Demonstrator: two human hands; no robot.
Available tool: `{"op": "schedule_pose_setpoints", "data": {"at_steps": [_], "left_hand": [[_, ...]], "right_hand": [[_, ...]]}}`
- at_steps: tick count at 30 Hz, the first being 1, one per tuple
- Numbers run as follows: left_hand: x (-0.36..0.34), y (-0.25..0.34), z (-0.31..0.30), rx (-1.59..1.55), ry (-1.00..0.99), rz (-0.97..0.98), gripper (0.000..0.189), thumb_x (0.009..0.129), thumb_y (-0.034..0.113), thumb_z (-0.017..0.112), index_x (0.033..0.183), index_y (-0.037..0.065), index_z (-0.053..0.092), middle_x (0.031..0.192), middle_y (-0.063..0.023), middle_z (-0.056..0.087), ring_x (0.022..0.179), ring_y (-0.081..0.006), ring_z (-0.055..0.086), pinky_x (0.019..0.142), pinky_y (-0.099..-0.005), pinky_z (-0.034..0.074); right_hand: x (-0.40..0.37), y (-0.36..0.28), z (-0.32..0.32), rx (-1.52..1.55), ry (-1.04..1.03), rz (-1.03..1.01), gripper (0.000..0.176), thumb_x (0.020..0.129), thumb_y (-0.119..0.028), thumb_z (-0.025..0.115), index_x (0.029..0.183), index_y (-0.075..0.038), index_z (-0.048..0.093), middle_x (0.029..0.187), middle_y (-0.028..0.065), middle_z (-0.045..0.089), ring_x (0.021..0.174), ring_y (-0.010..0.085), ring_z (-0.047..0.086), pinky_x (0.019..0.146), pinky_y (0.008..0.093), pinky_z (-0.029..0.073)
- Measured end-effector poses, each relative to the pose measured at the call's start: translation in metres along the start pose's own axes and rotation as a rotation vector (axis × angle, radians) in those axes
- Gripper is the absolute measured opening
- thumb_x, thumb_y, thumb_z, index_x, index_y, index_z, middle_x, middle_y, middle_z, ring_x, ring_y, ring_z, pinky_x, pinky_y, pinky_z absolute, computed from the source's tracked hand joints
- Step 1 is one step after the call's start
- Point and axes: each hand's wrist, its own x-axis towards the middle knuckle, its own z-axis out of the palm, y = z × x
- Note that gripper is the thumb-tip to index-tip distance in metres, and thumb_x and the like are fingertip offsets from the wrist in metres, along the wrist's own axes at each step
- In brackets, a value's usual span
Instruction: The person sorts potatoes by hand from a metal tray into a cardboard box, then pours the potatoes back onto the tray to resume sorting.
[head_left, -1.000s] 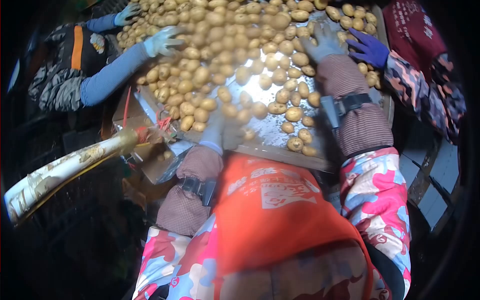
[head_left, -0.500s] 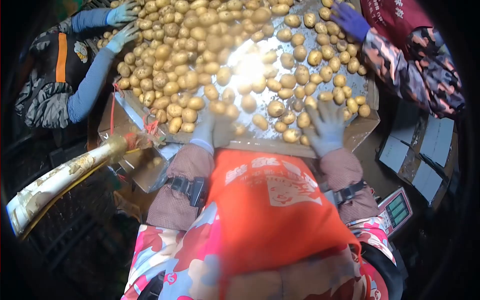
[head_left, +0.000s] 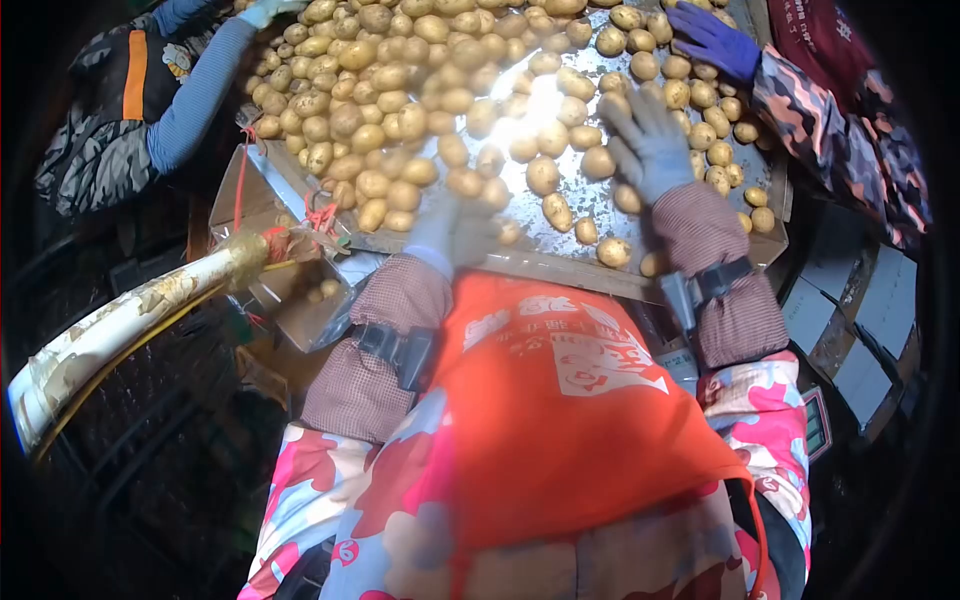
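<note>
Many potatoes (head_left: 390, 105) lie on a metal-topped sorting table (head_left: 520, 215), heaped thickly at the left and spread thinner at the right. My right hand (head_left: 650, 145), in a pale grey glove, reaches out flat over the right part with its fingers extended, beside and touching some potatoes. Near the front edge is my left hand (head_left: 458, 232), also gloved, close to a few potatoes. Haze and glare blur its fingers, so I cannot see whether it holds one.
At the upper right a co-worker's purple-gloved hand (head_left: 715, 42) rests by the potatoes; another person's light-gloved hand (head_left: 265, 10) is at the upper left. A taped white pole (head_left: 130, 325) juts in from the left. Cardboard boxes (head_left: 835, 335) stand low at the right.
My right hand has moved forward from the front edge, further in among the potatoes. The view has shifted slightly. My left hand remains near the front edge.
</note>
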Motion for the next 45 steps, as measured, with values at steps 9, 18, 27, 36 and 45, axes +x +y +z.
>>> {"op": "schedule_pose_setpoints", "data": {"at_steps": [9,18,27,36,45], "left_hand": [[0.040,-0.047,-0.023,0.400,-0.108,0.489,0.039,0.102,0.037,0.047,0.115,0.006,0.066,0.101,-0.0134,0.072,0.082,-0.0269,0.069,0.068,-0.0355,0.055],[0.012,-0.039,0.101,1.558,-0.434,1.109,0.039,0.082,-0.001,0.057,0.119,0.009,0.060,0.115,-0.0140,0.059,0.105,-0.0340,0.064,0.089,-0.0434,0.052],[0.042,-0.042,0.118,1.740,-0.428,0.978,0.040,0.080,0.014,0.072,0.119,0.010,0.065,0.116,-0.0169,0.063,0.107,-0.0297,0.066,0.090,-0.0391,0.053],[-0.007,-0.030,0.061,-0.379,-0.540,-0.196,0.052,0.096,0.042,0.061,0.132,0.005,0.057,0.131,-0.0142,0.059,0.121,-0.0240,0.057,0.105,-0.0385,0.045],[-0.024,-0.018,0.071,-0.241,-0.580,-0.090,0.051,0.104,0.019,0.046,0.153,0.008,0.036,0.149,-0.0097,0.046,0.133,-0.0213,0.045,0.114,-0.0318,0.037]], "right_hand": [[-0.107,0.033,-0.064,-0.261,-0.178,0.179,0.052,0.086,-0.018,0.066,0.138,-0.012,0.057,0.141,0.0184,0.051,0.121,0.0401,0.052,0.101,0.0518,0.042],[-0.024,0.099,-0.068,-0.098,0.053,0.069,0.034,0.094,-0.014,0.060,0.127,-0.007,0.063,0.130,0.0180,0.060,0.121,0.0365,0.056,0.103,0.0456,0.043],[-0.019,0.035,-0.018,-0.053,0.043,0.213,0.053,0.090,-0.030,0.061,0.139,-0.011,0.054,0.148,0.0156,0.044,0.131,0.0398,0.043,0.109,0.0556,0.032],[-0.071,0.017,-0.067,0.007,-0.206,0.189,0.044,0.078,-0.017,0.070,0.121,-0.010,0.062,0.117,0.0120,0.061,0.107,0.0330,0.058,0.091,0.0457,0.046],[-0.003,-0.017,-0.063,0.283,-0.084,0.256,0.040,0.080,-0.014,0.071,0.120,-0.011,0.068,0.095,0.0157,0.067,0.087,0.0344,0.065,0.075,0.0423,0.051]]}}
